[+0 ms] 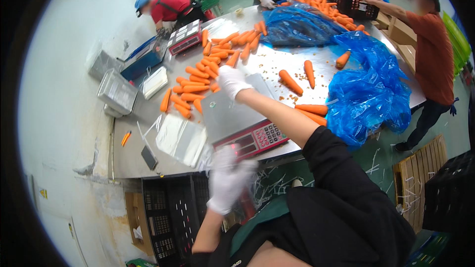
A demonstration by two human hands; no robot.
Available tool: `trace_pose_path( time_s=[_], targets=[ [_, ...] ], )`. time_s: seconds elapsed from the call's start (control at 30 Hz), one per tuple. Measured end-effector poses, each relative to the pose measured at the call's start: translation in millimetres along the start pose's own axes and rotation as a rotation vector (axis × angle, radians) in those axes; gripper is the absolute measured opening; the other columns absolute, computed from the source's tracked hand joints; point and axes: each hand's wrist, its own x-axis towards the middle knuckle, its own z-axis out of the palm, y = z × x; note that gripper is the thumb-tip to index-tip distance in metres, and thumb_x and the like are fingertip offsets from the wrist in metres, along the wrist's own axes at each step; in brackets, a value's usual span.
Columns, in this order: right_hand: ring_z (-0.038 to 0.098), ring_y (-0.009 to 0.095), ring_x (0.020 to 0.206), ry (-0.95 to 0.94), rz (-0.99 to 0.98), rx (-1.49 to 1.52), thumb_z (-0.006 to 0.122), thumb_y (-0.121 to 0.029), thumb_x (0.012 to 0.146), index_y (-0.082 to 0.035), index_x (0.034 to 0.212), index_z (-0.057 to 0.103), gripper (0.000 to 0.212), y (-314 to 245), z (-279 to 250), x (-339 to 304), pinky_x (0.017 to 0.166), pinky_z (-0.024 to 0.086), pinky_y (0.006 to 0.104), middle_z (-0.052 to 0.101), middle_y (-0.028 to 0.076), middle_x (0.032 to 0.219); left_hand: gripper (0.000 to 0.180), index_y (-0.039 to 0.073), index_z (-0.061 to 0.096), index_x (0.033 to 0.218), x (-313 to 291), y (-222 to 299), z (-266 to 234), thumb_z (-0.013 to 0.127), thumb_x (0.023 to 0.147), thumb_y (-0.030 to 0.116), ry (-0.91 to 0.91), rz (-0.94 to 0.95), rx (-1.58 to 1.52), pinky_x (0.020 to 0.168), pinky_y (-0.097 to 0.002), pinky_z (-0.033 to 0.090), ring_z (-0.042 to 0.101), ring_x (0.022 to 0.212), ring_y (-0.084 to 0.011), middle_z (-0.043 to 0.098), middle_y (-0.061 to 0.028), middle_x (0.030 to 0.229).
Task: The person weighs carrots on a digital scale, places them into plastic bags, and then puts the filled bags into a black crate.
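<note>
My right hand (232,82), in a white glove, reaches past the far side of a flat-topped digital scale (232,109). Its fingers curl in at the lower end of a carrot (233,59), closed on it as far as they show. More carrots (194,88) lie in a loose heap on the left and beyond this hand. Smeared by motion, my gloved left hand (225,180) hangs near the table's front edge, below the scale's red keypad panel (255,138). Whether it holds anything cannot be made out. Clear plastic bags (182,138) lie left of the scale.
Blue plastic sheeting (363,89) covers the table's right side, near several loose carrots (290,82). Another scale (184,37) stands at the far left. Black crates (173,217) sit under the front edge. Several co-workers (430,49) stand around the table.
</note>
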Motion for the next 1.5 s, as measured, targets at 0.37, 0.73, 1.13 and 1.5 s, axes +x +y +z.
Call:
trace_pose_path(
  time_s=[0.37, 0.73, 1.13, 1.5],
  targets=[
    [0.066, 0.037, 0.092, 0.362, 0.881, -0.185, 0.068, -0.042, 0.078, -0.001, 0.090, 0.072, 0.043, 251.8, -81.8, -12.9, 0.078, 0.051, 0.0443, 0.067, 0.024, 0.098, 0.057, 0.043, 0.047, 0.133, 90.2, 83.4, 78.2, 0.050, 0.085, 0.012, -0.423, 0.957, -0.338, 0.108, -0.0508, 0.034, 0.044, 0.130, -0.0355, 0.043, -0.0214, 0.138],
    [0.063, 0.029, 0.075, 0.268, 0.644, -0.221, 0.061, -0.022, 0.081, 0.000, 0.103, 0.061, 0.031, 387.4, -52.2, -34.8, 0.070, 0.050, 0.0398, 0.064, 0.018, 0.086, 0.031, 0.006, 0.067, 0.110, -2.7, -212.6, -38.0, 0.064, 0.079, 0.002, -0.002, -0.011, 0.134, 0.089, -0.0376, 0.048, 0.061, 0.104, -0.0307, 0.064, -0.0137, 0.112],
    [0.066, 0.036, 0.091, -0.090, 0.644, -0.413, 0.080, -0.031, 0.064, 0.005, 0.111, 0.056, 0.064, 280.3, -13.6, -18.4, 0.078, 0.053, 0.0414, 0.066, 0.025, 0.100, 0.018, 0.010, 0.067, 0.097, -23.3, -364.4, -37.6, 0.066, 0.078, 0.011, 0.124, -0.574, 0.255, 0.080, -0.0388, 0.045, 0.056, 0.091, -0.0292, 0.058, -0.0100, 0.089],
    [0.050, 0.012, 0.050, -0.115, 0.837, 0.150, 0.068, -0.023, 0.068, -0.001, 0.078, 0.066, 0.025, 288.0, -37.6, -27.5, 0.045, 0.040, 0.0258, 0.057, 0.003, 0.064, 0.015, -0.001, 0.063, 0.098, 15.3, -381.1, -97.4, 0.057, 0.091, 0.011, 0.558, -0.475, 0.151, 0.078, -0.0346, 0.047, 0.060, 0.081, -0.0251, 0.062, -0.0126, 0.082]
  ],
)
